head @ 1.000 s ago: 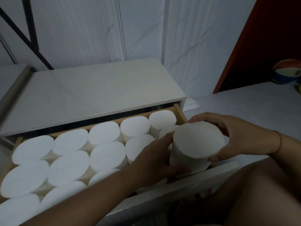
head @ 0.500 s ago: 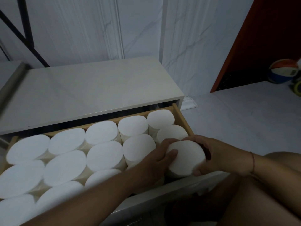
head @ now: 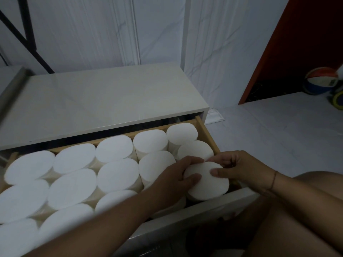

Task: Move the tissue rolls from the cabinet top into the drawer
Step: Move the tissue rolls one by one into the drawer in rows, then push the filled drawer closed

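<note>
**A:** Where is the tissue roll (head: 209, 184) found at this moment?

**B:** At the front right corner of the drawer (head: 206, 134). It stands upright in the gap bounded by the stored rolls (head: 117, 175), the wooden right wall and the front panel (head: 194, 214). It is grasped by both hands. The left hand (head: 178, 177) is curled round its left side with the thumb laid on the top face. The right hand (head: 239, 167) is wrapped over its far right edge, thumb likewise on top.

**A:** How is the seating best done?

**B:** The roll should be held upright and pressed down evenly, so that no edge is caught on the neighbouring roll behind it. The fit is judged to be tight. Soft paper may be dented if force is applied by the thumbs alone, so pressure is better spread across the top face.

**A:** And the fingers?

**B:** They should be drawn out upward before the roll is level with the others, lest they be pinched against the wall. Whether the drawer bottom has been reached cannot be told, since the base is hidden.
</note>
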The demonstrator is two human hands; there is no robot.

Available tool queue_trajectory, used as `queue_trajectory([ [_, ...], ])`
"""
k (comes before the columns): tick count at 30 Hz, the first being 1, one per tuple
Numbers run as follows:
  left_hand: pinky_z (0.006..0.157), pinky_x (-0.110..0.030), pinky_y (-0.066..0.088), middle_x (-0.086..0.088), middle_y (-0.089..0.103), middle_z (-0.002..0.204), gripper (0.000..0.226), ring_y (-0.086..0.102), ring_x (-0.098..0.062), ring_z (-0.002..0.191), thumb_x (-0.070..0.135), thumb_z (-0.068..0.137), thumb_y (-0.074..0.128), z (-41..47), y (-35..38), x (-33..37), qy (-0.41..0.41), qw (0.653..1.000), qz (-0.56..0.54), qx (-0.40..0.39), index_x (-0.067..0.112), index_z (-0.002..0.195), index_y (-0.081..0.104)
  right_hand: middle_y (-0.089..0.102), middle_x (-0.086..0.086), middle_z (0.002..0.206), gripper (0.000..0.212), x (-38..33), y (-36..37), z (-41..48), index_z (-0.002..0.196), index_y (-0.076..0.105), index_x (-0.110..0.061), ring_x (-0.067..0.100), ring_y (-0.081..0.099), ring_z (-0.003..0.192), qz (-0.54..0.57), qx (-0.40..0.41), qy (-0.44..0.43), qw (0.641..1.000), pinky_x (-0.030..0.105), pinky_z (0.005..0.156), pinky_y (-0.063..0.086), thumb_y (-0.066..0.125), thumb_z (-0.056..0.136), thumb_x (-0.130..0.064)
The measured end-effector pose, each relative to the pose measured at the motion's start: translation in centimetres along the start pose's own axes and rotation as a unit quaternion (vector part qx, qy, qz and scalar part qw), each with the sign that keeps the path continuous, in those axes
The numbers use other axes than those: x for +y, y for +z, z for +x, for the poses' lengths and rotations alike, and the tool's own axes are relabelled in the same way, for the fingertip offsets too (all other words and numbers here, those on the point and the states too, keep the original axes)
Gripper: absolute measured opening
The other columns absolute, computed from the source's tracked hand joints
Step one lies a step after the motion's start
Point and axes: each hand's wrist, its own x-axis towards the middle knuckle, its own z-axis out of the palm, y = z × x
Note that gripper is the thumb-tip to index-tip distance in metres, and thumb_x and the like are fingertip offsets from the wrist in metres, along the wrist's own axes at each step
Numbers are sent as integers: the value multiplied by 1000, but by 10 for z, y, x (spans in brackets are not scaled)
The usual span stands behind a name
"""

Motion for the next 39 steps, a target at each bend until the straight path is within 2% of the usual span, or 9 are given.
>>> queue_trajectory([
  [6, 95, -27, 47, 8, 54, 125, 37, 51, -9, 111, 24, 92, 56, -1, 0, -1, 2, 1000, 29, 0, 42, 122, 44, 74, -11, 93, 20, 3, 1, 1, 93, 70, -27, 4, 69, 87, -67, 11, -10, 998, 11, 71, 52, 69, 78, -14],
  [13, 88, -6, 38, 23, 49, 120, 50, 46, 7, 104, 14, 89, 59, -4, 3, -10, 10, 994, 106, 1, 45, 125, 45, 66, -19, 86, 25, 7, 11, 2, 86, 61, -40, -15, 58, 83, -237, 44, -15, 970, -1, 68, 44, 76, 74, -24],
  [19, 93, -15, 38, 14, 47, 134, 51, 45, 0, 112, 26, 88, 60, -8, 3, -2, 8, 993, 115, -19, 46, 130, 39, 57, -11, 108, 38, 4, 22, -6, 107, 57, -30, 4, 55, 95, -337, 127, -22, 933, 8, 75, 43, 75, 74, -30],
  [24, 106, -10, -16, 29, -2, 146, 58, -17, 21, 128, 54, 93, 40, -34, -7, 13, 49, 953, 298, -15, 39, 145, 19, 33, -19, 137, 56, -2, 62, -27, 131, 37, -38, -2, 27, 124, -384, 169, -99, 902, 25, 111, 20, 60, 82, -51],
  [27, 117, -35, 20, 10, 36, 148, 61, 26, -6, 140, 59, 93, 17, -69, -16, 13, 51, 900, 433, 19, 26, 135, 47, 2, -31, 143, 57, -2, 95, -37, 133, 15, -52, -7, -1, 135, -474, 148, -65, 866, 37, 115, -3, 30, 81, -68],
  [28, 110, -37, 35, 4, 52, 137, 65, 44, -14, 131, 57, 95, 12, -81, -21, 12, 37, 892, 451, 25, 23, 125, 59, 13, -24, 148, 60, -2, 106, -39, 134, 26, -47, 2, 9, 140, -504, 144, -54, 850, 48, 115, 7, 29, 79, -68],
  [31, 108, -33, 18, -2, 58, 129, 67, 36, -15, 133, 56, 95, 14, -123, -36, -3, -19, 888, 459, 28, 18, 118, 64, 64, 3, 122, 63, -3, 134, -42, 121, 46, -28, 25, 42, 121, -515, 164, -85, 837, 56, 104, 27, 18, 84, -71],
  [34, 110, -31, 12, 2, 38, 149, 66, 9, -6, 144, 63, 91, 19, -157, -56, -16, -52, 879, 470, 57, 20, 134, 46, 67, 5, 118, 68, -7, 146, -42, 120, 44, -26, 25, 41, 116, -524, 168, -75, 832, 47, 100, 24, 11, 84, -73],
  [39, 110, -32, 12, 15, 8, 158, 70, 4, -4, 144, 69, 88, 21, -185, -77, -21, -80, 868, 478, 111, 26, 143, 30, 65, 8, 121, 72, -10, 148, -36, 122, 44, -25, 26, 39, 118, -522, 175, -75, 831, 46, 105, 16, 10, 83, -75],
])
